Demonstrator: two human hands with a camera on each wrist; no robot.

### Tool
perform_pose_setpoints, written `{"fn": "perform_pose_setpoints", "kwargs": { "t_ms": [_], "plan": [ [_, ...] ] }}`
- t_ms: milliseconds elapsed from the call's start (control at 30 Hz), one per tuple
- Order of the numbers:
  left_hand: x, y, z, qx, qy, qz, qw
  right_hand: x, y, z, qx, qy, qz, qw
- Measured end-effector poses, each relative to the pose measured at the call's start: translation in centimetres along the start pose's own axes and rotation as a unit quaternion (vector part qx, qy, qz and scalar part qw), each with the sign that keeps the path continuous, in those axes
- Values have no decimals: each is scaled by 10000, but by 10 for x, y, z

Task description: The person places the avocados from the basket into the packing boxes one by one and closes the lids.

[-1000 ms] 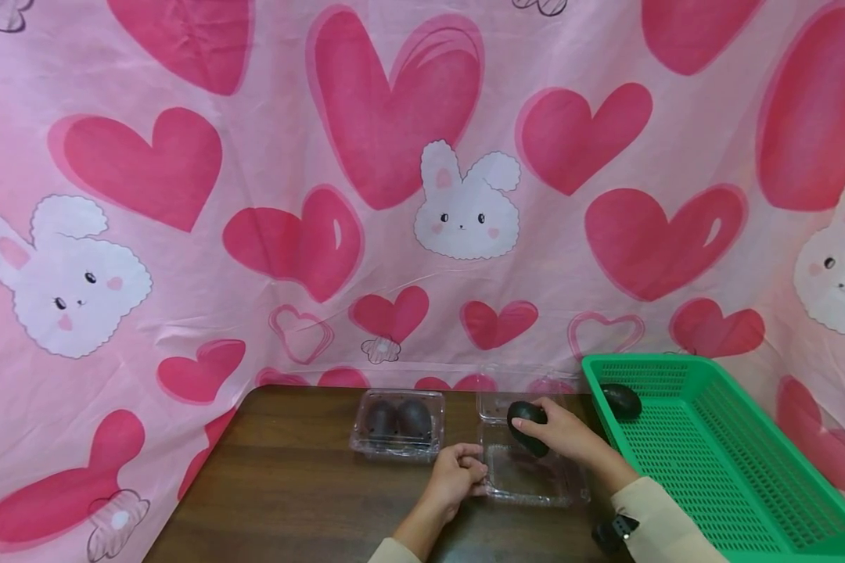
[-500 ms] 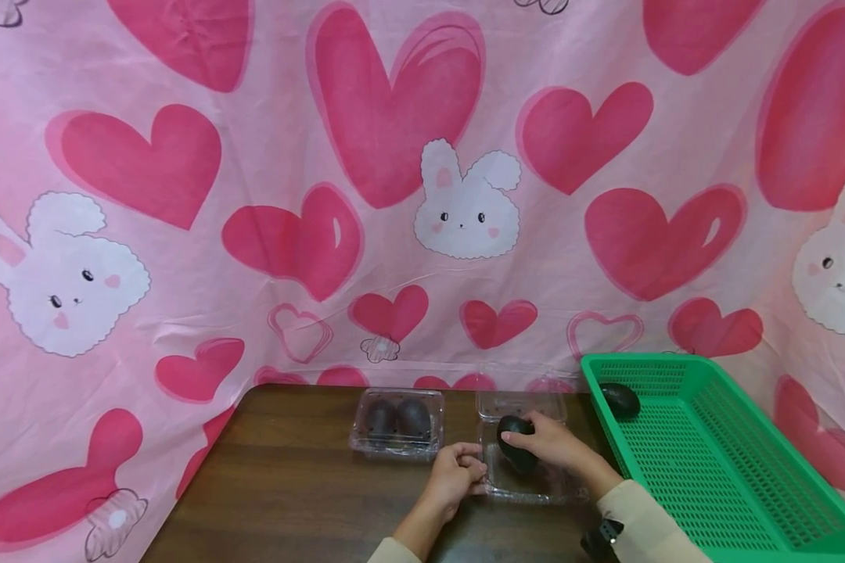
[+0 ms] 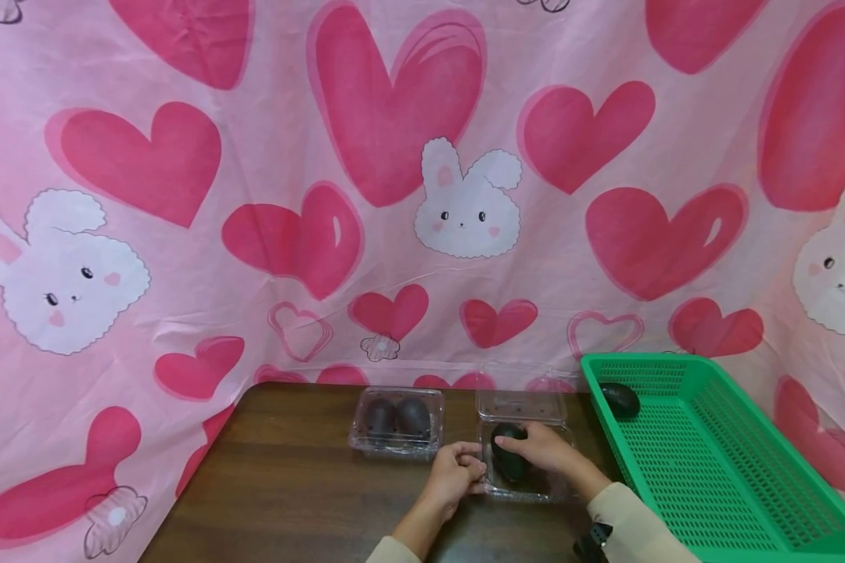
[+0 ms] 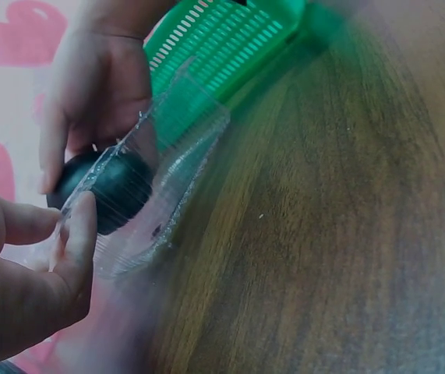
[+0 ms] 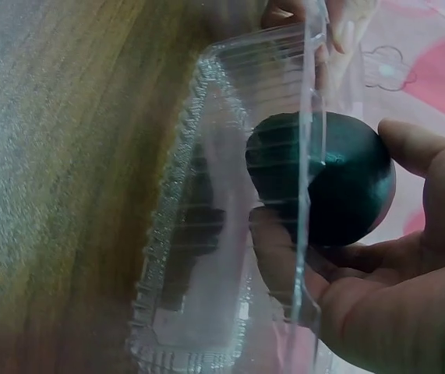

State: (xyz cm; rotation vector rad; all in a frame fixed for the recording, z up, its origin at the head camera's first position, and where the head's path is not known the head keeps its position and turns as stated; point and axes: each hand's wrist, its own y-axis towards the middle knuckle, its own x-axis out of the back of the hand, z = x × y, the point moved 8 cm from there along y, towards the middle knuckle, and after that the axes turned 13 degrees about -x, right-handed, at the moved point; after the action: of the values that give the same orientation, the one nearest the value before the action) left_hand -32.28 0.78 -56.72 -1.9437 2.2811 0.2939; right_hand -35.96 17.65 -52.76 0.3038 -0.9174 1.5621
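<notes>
My right hand [image 3: 551,450] grips a dark green avocado [image 3: 508,460], lowered partly inside the left part of a clear plastic clamshell box [image 3: 528,496]. The box's lid [image 3: 521,404] stands folded back behind it. My left hand [image 3: 452,478] pinches the box's left rim between thumb and fingers, as the left wrist view shows with the box wall [image 4: 187,148] near the thumb. In the right wrist view the fingers wrap the avocado [image 5: 347,179] from one side, its lower part seen through the clear wall.
To the left stands a closed clear box [image 3: 397,447] with two dark avocados inside. At the right is a green plastic basket [image 3: 728,461] with one avocado [image 3: 620,400] at its far left corner. A pink heart-print cloth [image 3: 458,320] hangs behind the brown wooden table [image 3: 310,485].
My right hand has moved left and down with the avocado, from above the box to inside its left part. The left hand has stayed at the box's rim.
</notes>
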Motion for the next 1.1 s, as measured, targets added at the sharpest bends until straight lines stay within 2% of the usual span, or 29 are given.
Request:
{"fn": "perform_pose_setpoints", "kwargs": {
  "t_ms": [367, 633, 900, 1100],
  "plan": [
    [-1, 1, -2, 23, -50, 6, 10000, -10, 4, -5, -186, 233, -32, 9995],
    [-1, 1, -3, 30, -29, -8, 10000, -13, 6, -5, -224, -159, -119, 9996],
    [1, 1, 0, 34, 33, -19, 10000, -14, 4, -5, -292, -151, 15, 9995],
    [1, 1, 3, 60, 62, -28, 10000, -10, -2, -5, -187, -190, -23, 9996]
  ]
}}
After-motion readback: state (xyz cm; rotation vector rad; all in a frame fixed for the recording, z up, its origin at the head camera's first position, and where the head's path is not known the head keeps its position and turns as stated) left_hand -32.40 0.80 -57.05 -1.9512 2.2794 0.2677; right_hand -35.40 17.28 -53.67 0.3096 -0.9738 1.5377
